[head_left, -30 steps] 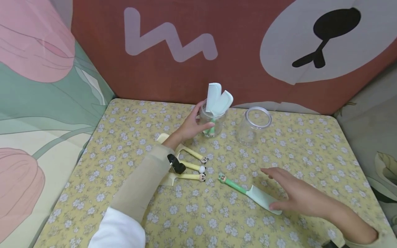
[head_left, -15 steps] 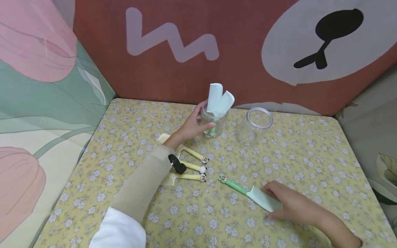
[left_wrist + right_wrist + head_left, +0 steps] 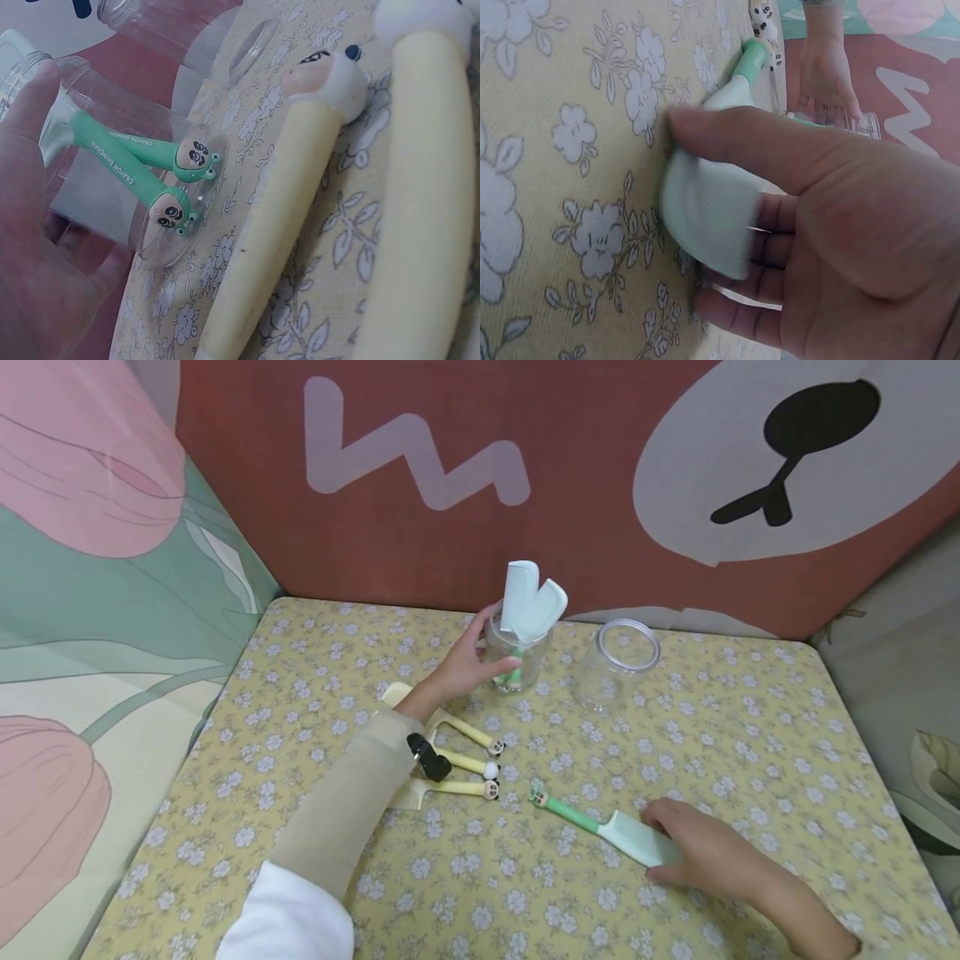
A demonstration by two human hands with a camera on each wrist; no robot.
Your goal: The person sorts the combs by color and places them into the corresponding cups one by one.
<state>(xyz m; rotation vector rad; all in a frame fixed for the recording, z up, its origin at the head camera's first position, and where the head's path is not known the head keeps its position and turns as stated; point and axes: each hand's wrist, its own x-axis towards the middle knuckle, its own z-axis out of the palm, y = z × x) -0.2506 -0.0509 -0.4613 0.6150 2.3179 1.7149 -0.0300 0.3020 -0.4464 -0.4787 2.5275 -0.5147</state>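
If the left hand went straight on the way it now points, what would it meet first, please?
The clear jar that the left hand grips comes first; beyond it, the red backdrop seems next in line, though depth is unclear.

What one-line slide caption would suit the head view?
Left hand holds a clear jar of two green-handled combs while right hand grips a third comb by its blade.

Left grip (image 3: 462, 672) and right grip (image 3: 708, 852) curled

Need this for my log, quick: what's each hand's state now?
Left hand: holding the clear jar with combs.
Right hand: pinching another green comb.
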